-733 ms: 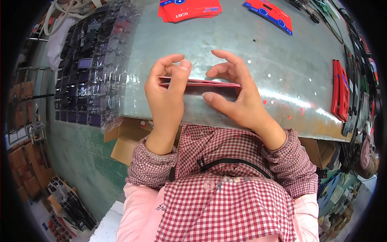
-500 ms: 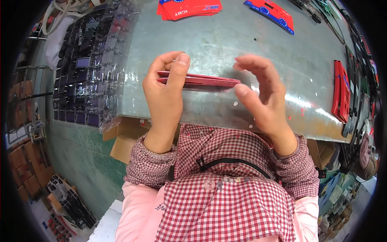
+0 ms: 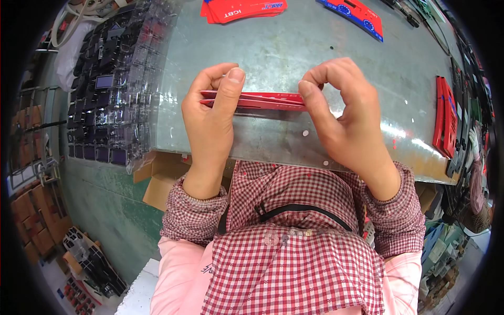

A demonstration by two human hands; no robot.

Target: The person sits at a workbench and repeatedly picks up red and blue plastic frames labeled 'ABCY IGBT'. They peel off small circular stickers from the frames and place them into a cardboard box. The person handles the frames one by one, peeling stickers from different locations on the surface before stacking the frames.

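A few thin red panels (image 3: pixel 265 100) are held nearly edge-on above the metal table, slightly fanned apart. My left hand (image 3: pixel 212 107) is closed around their left end, with the thumb on the near face. At their right end, my right hand (image 3: pixel 346 105) pinches a panel edge between thumb and bent forefinger. Most of the panels' faces are turned out of sight. Beyond my hands lies a stack of red panels (image 3: pixel 242 11) with blue corners, and to its right a red and blue panel pile (image 3: pixel 359 20) with cut-outs.
Dark parts in clear plastic trays (image 3: pixel 107 94) are stacked along the table's left side. On the right, red panels (image 3: pixel 445 118) stand near black strips. Small white and red discs lie scattered on the metal tabletop (image 3: pixel 252 52). An open cardboard box (image 3: pixel 163 181) sits below the near edge.
My right hand has gone from spread fingers beside the panels to a pinch on their right end. The panels have tilted slightly, showing more of a red face.
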